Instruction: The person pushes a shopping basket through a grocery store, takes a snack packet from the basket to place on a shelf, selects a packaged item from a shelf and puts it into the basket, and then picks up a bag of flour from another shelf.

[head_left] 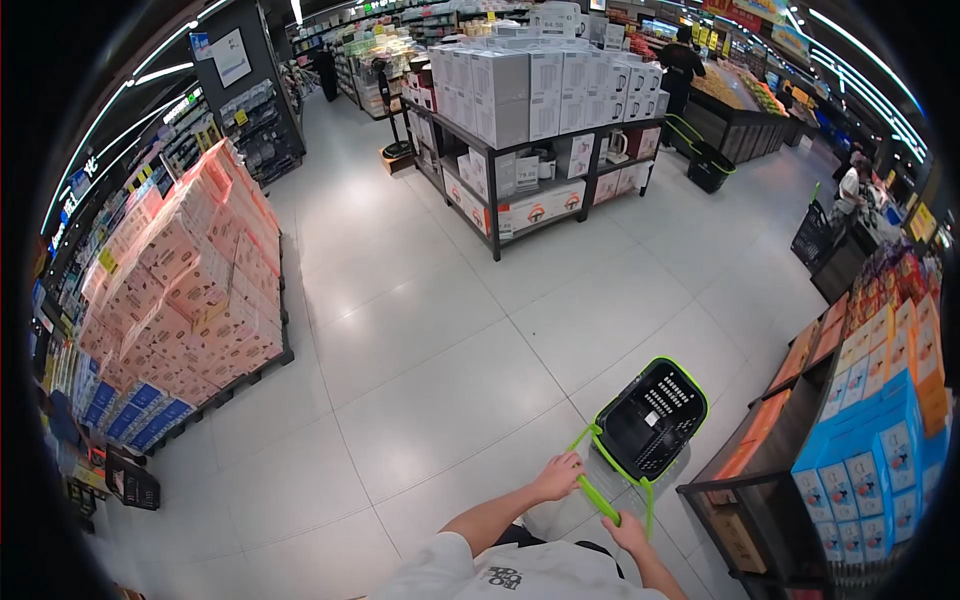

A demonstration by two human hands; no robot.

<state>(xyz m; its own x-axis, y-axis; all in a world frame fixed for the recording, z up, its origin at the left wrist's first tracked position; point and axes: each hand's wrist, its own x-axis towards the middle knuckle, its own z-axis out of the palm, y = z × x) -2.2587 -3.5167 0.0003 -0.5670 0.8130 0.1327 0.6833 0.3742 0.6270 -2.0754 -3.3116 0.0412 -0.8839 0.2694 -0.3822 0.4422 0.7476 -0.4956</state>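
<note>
A black shopping basket with a bright green rim (706,402) is on the floor in front of me, low and right of the middle in the head view. Its green pull handle (597,497) reaches back towards my body. My left hand (557,477) is closed around the handle's left end. Lower down, my right hand (630,533) grips the other end, thumb along the bar. Inside the basket lies one small white piece (652,419), too small to name; the slotted floor around it shows.
Pink cartons (190,300) are piled on a pallet at left. A black rack (495,215) bearing white boxes (560,95) stands ahead. Close on my right is a shelf with blue boxes (860,490). Another green-handled basket (710,168) and a person in dark clothes (680,65) are farther back.
</note>
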